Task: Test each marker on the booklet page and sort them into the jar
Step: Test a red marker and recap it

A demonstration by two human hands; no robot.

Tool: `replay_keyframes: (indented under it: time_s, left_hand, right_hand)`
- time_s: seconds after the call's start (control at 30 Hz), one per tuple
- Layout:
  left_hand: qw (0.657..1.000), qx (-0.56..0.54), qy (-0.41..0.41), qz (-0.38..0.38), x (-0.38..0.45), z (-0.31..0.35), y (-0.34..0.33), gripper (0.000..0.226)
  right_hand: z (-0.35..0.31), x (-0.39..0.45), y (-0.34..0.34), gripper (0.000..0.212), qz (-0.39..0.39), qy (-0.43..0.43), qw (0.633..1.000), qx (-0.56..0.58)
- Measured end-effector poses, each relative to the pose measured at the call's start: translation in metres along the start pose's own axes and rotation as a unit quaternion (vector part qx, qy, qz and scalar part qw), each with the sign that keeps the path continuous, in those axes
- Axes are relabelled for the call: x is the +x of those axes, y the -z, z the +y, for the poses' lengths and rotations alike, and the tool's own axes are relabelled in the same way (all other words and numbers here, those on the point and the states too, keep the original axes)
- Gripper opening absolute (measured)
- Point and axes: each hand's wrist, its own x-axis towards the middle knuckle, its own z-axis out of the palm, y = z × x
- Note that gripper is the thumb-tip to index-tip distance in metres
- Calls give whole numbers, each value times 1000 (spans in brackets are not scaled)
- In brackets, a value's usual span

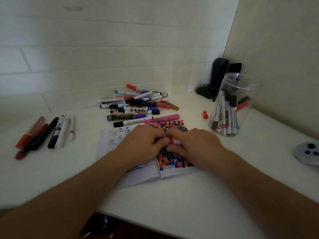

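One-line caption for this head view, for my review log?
Both hands grip a marker over the ink-dotted booklet; jar at right.

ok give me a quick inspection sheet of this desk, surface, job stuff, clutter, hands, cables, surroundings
surface: white desk set in a corner
job's things: open booklet, right page filled with coloured test marks; marker pile behind it; pink marker at the booklet's top edge; clear jar upright, lidless, holding several markers; row of markers at far left
clutter: loose red cap beside the jar; grey round object at right edge; dark items in the corner
hands: left hand and right hand meet over the booklet, pinching a small marker with a red part, mostly hidden
cables: nothing seen
surroundings: white tiled wall, plain side wall on the right
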Motion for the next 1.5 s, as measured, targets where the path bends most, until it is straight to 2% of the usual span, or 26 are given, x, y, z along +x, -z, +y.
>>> replay_keyframes:
  time_s: [0.07,0.1,0.17,0.2,0.23,0.3,0.33,0.37,0.4,0.47,0.5,0.57,0.63,0.7,0.77,0.83,1.03,1.2,1.5]
  left_hand:
    - [1000,3,-2,19,1,-1,-2,36]
    - [999,13,-11,33,0,-3,-3,36]
    - [998,39,-27,45,0,-7,-3,29]
    - [998,48,-31,38,0,-9,-3,29]
    - [997,54,-36,29,1,-10,-3,33]
    - [997,54,-47,17,3,-10,-3,42]
    - [997,50,-52,13,3,-10,-3,45]
    - [997,44,-56,10,4,-11,-3,46]
    - [997,37,-61,8,5,-12,-4,46]
    - [997,31,-72,2,6,-14,-5,45]
    - [997,29,-75,0,7,-14,-5,43]
    - [997,30,-71,-7,9,-14,-4,41]
    - [997,27,-66,-15,9,-15,-5,44]
    - [997,27,-66,-19,9,-16,-5,49]
    - [997,28,-63,-18,9,-17,-6,50]
    - [997,27,-64,-17,10,-18,-7,51]
    - [998,16,-67,-8,11,-20,-8,50]
    - [998,12,-67,-9,11,-18,-7,53]
    - [998,19,-51,-17,10,-19,-7,55]
  right_hand:
    - [2,-1,13,58,-52,-74,994,55]
    - [5,-3,20,55,-66,-100,988,95]
    - [21,-9,33,33,-48,-119,965,228]
    - [32,-13,42,20,-29,-133,934,331]
    - [41,-16,52,16,-18,-146,877,458]
    - [59,-21,66,35,-24,-141,702,698]
    - [67,-24,68,39,-24,-118,636,762]
    - [70,-25,67,38,-25,-92,603,792]
    - [74,-26,62,33,-28,-67,593,802]
    - [77,-29,48,23,-43,-47,601,796]
    - [77,-30,39,28,-54,-45,608,791]
    - [71,-33,21,34,-64,-50,632,770]
    - [62,-37,9,27,-60,-60,663,743]
    - [55,-41,5,24,-50,-71,715,693]
    - [51,-43,2,31,-16,-85,802,591]
    - [48,-43,1,35,22,-101,847,522]
    - [48,-45,1,29,37,-132,848,512]
    - [43,-43,0,39,45,-149,866,475]
    - [43,-42,-4,36,51,-158,872,460]
